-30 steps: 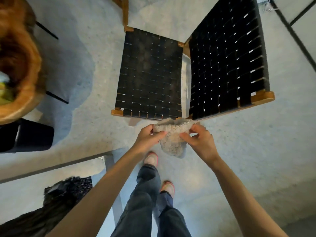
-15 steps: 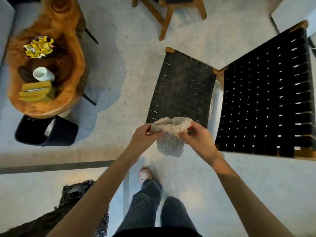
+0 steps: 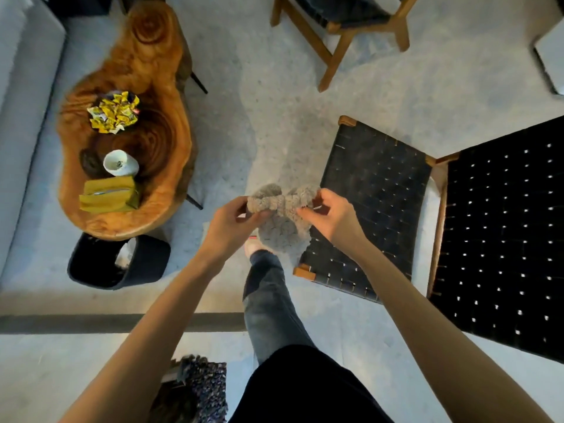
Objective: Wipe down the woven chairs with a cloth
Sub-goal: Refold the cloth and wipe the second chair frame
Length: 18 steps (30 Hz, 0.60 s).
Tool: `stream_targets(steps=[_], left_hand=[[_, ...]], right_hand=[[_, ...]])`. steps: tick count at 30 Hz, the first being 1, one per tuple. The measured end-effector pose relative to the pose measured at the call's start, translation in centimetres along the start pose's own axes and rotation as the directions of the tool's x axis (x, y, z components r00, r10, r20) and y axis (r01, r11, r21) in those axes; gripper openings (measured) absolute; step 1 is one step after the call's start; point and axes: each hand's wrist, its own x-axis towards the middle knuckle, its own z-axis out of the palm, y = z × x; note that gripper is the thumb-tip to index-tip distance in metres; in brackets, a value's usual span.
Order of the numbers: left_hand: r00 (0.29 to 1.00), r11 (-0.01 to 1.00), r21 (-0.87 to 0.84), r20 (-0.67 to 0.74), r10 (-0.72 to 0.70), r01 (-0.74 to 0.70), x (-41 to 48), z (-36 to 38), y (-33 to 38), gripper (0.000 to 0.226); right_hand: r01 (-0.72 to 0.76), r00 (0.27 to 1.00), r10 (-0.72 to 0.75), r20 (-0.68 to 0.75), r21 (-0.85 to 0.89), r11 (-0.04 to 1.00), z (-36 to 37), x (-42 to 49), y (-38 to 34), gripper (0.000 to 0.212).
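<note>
A grey fluffy cloth hangs bunched between my two hands in mid-air. My left hand pinches its left edge and my right hand pinches its right edge. Just right of the cloth stands a wooden chair with a black woven seat and a black woven backrest. The cloth's lower edge overlaps the seat's near left corner in the view. A second wooden chair stands at the top.
A live-edge wooden table at the left carries yellow wrappers, a white cup and a yellow tissue pack. A black stool sits below it. A dark rug lies near my feet. Grey sofa at far left.
The view has swung left and back, so the chair now sits to the right. My hands have lifted the cloth and gathered its top edge into a tighter bunch.
</note>
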Motion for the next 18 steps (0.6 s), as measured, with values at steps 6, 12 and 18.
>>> stream_targets(steps=[6,12,18], left_hand=[[0.980,0.989,0.058,0.155,0.126,-0.136,10.7,-2.6,0.2,0.041],[0.957,0.971,0.134,0.239,0.162,-0.198,23.2,-4.2,4.9,0.034],[0.921,0.956,0.163,0.346,0.177,-0.245,32.4,-3.6,8.8,0.019]], right_hand=[[-0.136,0.991,0.136,0.008,0.087,0.987,1.5,9.3,-1.1,0.021],[-0.228,0.962,0.246,-0.116,0.147,0.962,-0.6,19.0,-4.2,0.021],[-0.278,0.921,0.322,-0.218,0.208,0.938,-3.3,24.8,-4.8,0.029]])
